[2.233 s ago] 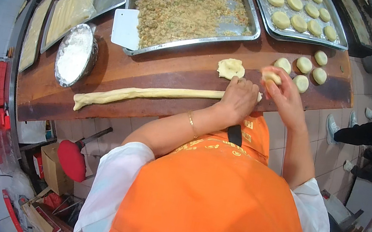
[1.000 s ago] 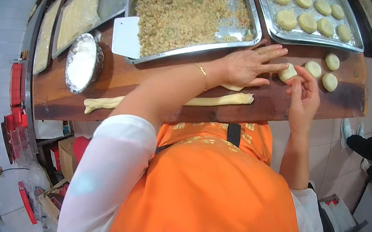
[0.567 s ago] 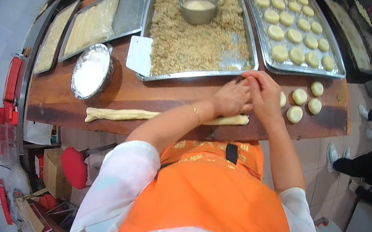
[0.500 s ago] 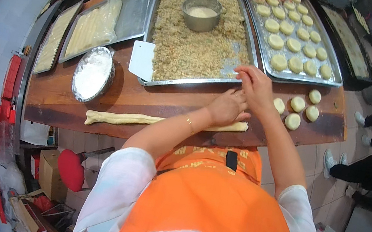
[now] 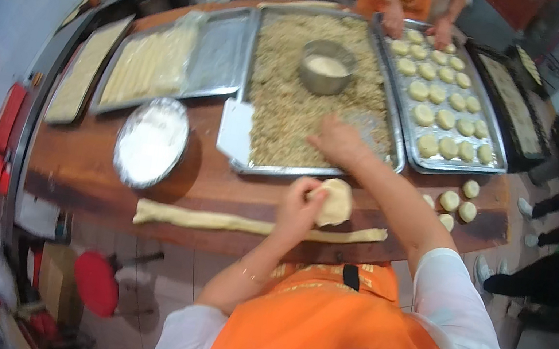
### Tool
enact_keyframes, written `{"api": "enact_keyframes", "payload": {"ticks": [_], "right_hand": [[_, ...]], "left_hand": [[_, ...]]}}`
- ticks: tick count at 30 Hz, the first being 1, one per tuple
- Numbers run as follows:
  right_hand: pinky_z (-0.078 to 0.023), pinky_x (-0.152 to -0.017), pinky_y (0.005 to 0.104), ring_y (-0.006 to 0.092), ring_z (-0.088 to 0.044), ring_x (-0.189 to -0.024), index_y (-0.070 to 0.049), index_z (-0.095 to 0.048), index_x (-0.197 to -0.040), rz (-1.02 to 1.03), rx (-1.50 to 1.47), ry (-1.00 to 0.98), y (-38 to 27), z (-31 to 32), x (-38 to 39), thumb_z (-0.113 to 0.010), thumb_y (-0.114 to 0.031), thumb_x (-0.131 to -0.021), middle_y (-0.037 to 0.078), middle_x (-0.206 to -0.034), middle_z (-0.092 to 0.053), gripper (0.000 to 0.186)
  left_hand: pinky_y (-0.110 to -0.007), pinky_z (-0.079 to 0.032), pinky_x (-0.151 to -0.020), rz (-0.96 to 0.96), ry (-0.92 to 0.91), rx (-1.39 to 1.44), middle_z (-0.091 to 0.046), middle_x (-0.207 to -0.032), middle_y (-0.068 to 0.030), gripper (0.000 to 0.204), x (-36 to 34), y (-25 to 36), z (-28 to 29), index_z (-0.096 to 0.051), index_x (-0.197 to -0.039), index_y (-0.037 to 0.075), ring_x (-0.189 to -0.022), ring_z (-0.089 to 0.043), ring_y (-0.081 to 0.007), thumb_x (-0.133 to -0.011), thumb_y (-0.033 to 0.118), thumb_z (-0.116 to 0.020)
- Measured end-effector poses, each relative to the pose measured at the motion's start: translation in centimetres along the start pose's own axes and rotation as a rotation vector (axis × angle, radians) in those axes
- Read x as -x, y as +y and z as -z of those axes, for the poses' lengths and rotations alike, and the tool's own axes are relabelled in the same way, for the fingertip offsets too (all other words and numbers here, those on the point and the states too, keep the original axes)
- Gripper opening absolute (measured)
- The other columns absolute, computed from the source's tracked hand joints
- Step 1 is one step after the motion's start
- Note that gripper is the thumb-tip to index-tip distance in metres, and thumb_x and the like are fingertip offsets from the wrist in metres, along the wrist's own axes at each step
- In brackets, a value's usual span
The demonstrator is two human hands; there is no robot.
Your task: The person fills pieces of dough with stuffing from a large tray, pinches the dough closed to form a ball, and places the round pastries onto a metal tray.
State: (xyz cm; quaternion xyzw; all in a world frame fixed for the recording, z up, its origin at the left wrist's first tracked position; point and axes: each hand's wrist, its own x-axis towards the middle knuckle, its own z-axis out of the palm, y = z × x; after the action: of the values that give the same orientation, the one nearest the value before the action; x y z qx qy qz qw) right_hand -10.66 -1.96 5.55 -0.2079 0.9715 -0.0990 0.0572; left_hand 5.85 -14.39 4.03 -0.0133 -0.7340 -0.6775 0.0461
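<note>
My left hand grips a thin, flat round of dough by its left edge, just in front of the large tray. My right hand is down at the crumbly tan filling in that tray; motion blur hides whether its fingers hold any. Below the left hand, a long dough rope lies along the table's front edge, partly behind my wrist. Several small round dough pieces rest on the wood by my right forearm.
A metal bowl of pale powder stands in the filling, near a white scraper. Left are a bowl of white flour and trays of dough strips. Another person's hands work over a tray of dough rounds.
My hands were close together at the tray's front edge. Now they are apart: the left holds up the dough round, and the right has reached into the filling. The view has shifted.
</note>
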Motion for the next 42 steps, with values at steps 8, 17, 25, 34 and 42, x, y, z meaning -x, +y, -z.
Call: {"api": "enact_keyframes", "payload": {"ticks": [8,17,25,34,42], "right_hand": [[-0.055,-0.063,0.0497,0.0426,-0.067,-0.074,0.0,-0.064,-0.087,0.151,0.029,0.026,1.7,-0.3,-2.1,-0.054,-0.024,-0.092,0.024,-0.087,-0.069,0.027],[-0.05,-0.071,0.0383,0.0204,-0.063,-0.074,-0.002,-0.068,-0.089,-0.112,-1.087,0.428,2.4,0.0,-1.3,-0.054,-0.043,-0.099,0.011,-0.076,-0.068,0.045],[-0.049,-0.066,0.0349,0.0196,-0.059,-0.066,-0.002,-0.066,-0.089,-0.215,-0.888,0.401,3.8,-0.4,-0.4,-0.053,-0.044,-0.099,0.005,-0.076,-0.066,0.045],[-0.048,-0.063,0.033,0.0169,-0.059,-0.066,-0.006,-0.066,-0.083,-0.076,-1.287,0.352,4.9,0.9,0.4,-0.049,-0.048,-0.101,0.0,-0.082,-0.068,0.048],[-0.046,-0.062,0.0324,0.0128,-0.059,-0.068,-0.004,-0.067,-0.094,-0.131,-1.04,0.377,5.1,1.4,0.5,-0.048,-0.047,-0.102,0.001,-0.084,-0.068,0.047]], "left_hand": [[-0.037,-0.054,-0.088,0.348,0.133,1.139,-0.067,-0.106,-0.0086,0.024,-2.0,0.4,3.1,-0.062,-0.103,0.0,-0.098,-0.065,-0.0204,-0.098,0.024,-0.063],[-0.042,-0.055,-0.098,0.509,0.037,1.203,-0.06,-0.126,-0.0193,0.037,-1.9,-0.9,2.7,-0.051,-0.129,-0.002,-0.115,-0.062,-0.0304,-0.094,0.005,-0.063],[-0.044,-0.055,-0.095,0.485,0.016,1.158,-0.064,-0.12,-0.017,0.03,-2.4,-0.1,1.2,-0.056,-0.121,-0.001,-0.11,-0.063,-0.0302,-0.095,0.011,-0.064],[-0.043,-0.056,-0.093,0.498,0.016,1.074,-0.065,-0.119,-0.0157,0.03,-3.0,0.2,0.3,-0.058,-0.119,0.002,-0.107,-0.065,-0.0287,-0.095,0.017,-0.066],[-0.042,-0.055,-0.093,0.542,0.026,1.118,-0.064,-0.12,-0.016,0.033,-3.1,0.6,0.5,-0.056,-0.121,0.001,-0.11,-0.064,-0.0289,-0.096,0.02,-0.065]]}}
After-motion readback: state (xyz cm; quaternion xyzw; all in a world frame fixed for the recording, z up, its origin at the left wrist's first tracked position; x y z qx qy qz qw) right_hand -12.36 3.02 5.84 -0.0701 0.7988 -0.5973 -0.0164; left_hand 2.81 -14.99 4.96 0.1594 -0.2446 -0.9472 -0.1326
